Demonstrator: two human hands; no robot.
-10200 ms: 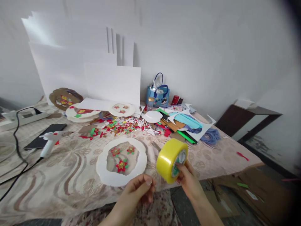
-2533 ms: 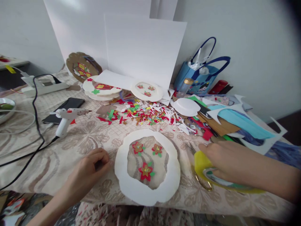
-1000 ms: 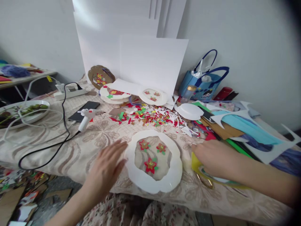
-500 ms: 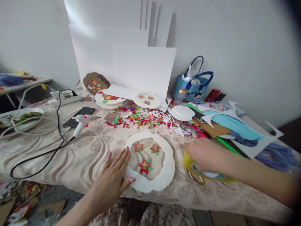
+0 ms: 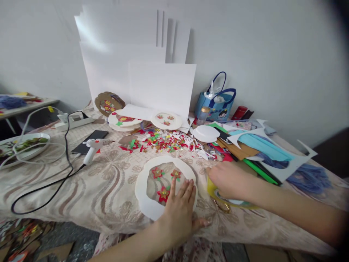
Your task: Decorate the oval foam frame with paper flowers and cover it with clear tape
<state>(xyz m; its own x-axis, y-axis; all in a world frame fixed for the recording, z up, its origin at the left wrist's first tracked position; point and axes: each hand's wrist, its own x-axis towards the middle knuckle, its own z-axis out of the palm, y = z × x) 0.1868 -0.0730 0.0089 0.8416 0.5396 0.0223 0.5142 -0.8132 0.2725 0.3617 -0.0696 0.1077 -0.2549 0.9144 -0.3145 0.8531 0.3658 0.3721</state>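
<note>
A white scalloped ring frame [image 5: 145, 198] lies flat on the cloth. Its see-through centre carries red and brown paper flowers [image 5: 164, 194] with green leaves. My left hand [image 5: 180, 207] rests on the frame's right side, fingers outstretched and thumb reaching onto the cloth. To the right, my right hand [image 5: 225, 178] is curled closed over a yellow-rimmed round item [image 5: 211, 187]; its fingertips are hidden, and I cannot see what they grip. Gold scissor-like loops [image 5: 222, 206] stick out below that hand.
Paper scraps [image 5: 174, 142] are heaped behind the frame. A glue gun [image 5: 92, 151] with a black cord lies left beside a phone [image 5: 81, 147]. Decorated discs [image 5: 166, 120], white boards [image 5: 160, 83] and a blue bag [image 5: 215, 105] stand at the back. Coloured sheets [image 5: 267, 145] lie right.
My left hand has moved from the frame's left edge across to its right side. My right hand stays over the yellow item. The view has shifted slightly.
</note>
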